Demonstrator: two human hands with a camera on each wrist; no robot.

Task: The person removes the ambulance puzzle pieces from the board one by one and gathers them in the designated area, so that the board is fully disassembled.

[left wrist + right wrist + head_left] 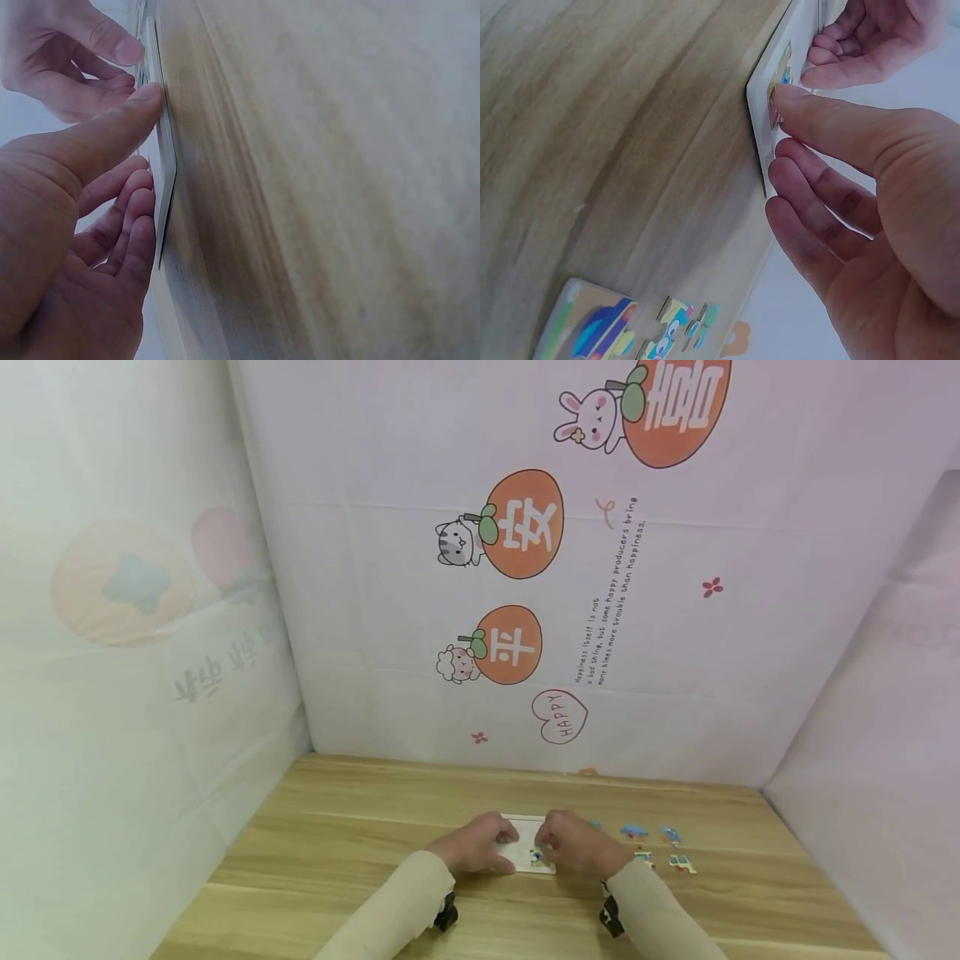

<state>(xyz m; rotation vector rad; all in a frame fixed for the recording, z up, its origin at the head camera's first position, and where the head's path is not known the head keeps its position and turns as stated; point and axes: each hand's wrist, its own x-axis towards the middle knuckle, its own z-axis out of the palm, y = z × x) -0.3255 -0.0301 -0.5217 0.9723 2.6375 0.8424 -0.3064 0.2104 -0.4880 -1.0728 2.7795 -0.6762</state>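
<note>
A white puzzle tray (521, 837) with a raised rim lies flat on the table. My left hand (476, 843) holds it by its left side; the thumb rests on the near rim and the curled fingers (140, 214) touch the board. One jigsaw piece (537, 857) with a blue and yellow print lies in the near right part of the tray. My right hand (581, 843) is over the tray's right side. Its extended thumb (799, 101) presses on that piece, and the other fingers lie loosely bent by the tray's right edge. The hand hides part of the piece.
To the right lie several loose jigsaw pieces, among them a blue one (634, 832), another blue one (671, 836) and a pale one (682, 863). Printed cloth (390, 610) hangs behind the wood-grain table (360, 827) and along both sides.
</note>
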